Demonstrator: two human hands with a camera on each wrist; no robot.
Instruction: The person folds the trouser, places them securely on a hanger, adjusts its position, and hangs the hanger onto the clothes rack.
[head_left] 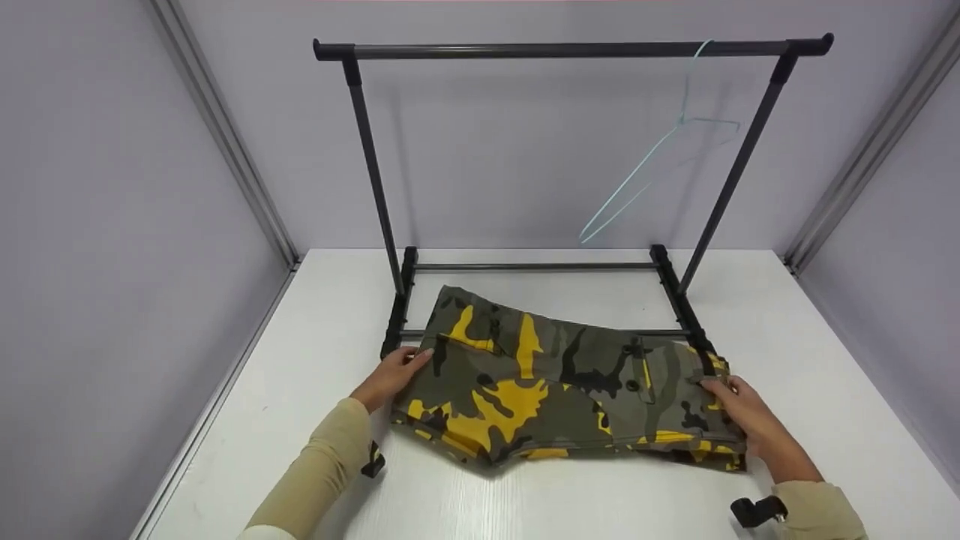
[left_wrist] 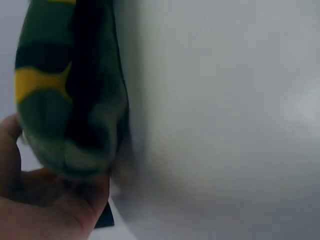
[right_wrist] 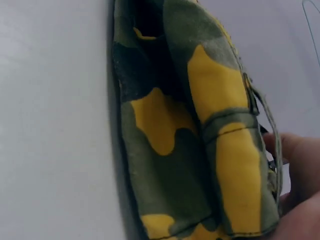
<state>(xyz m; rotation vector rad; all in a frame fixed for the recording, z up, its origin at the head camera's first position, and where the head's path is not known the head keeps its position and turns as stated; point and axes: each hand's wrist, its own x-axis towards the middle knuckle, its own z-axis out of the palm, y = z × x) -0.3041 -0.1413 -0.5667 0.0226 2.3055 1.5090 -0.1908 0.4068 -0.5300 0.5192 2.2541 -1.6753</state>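
Note:
A pair of camouflage cargo shorts (head_left: 555, 390) in grey-green, black and yellow lies sideways, folded lengthwise, across the front of the rack's base. My left hand (head_left: 397, 375) pinches the left end, thumb on top. In the left wrist view, the rounded fabric end (left_wrist: 47, 110) sits against the left hand (left_wrist: 55, 205). At the opposite end, my right hand (head_left: 746, 412) grips the upper edge near the corner. The right wrist view shows layered fabric with an open fold (right_wrist: 165, 130) and a thin cord loop (right_wrist: 272, 120) beside the right hand (right_wrist: 302, 185).
A black garment rack (head_left: 525, 51) stands on the white table (head_left: 247, 435). A light-blue wire hanger (head_left: 637, 169) hangs from its bar, right of centre. Pale panels (head_left: 97, 225) enclose the table at the back and sides.

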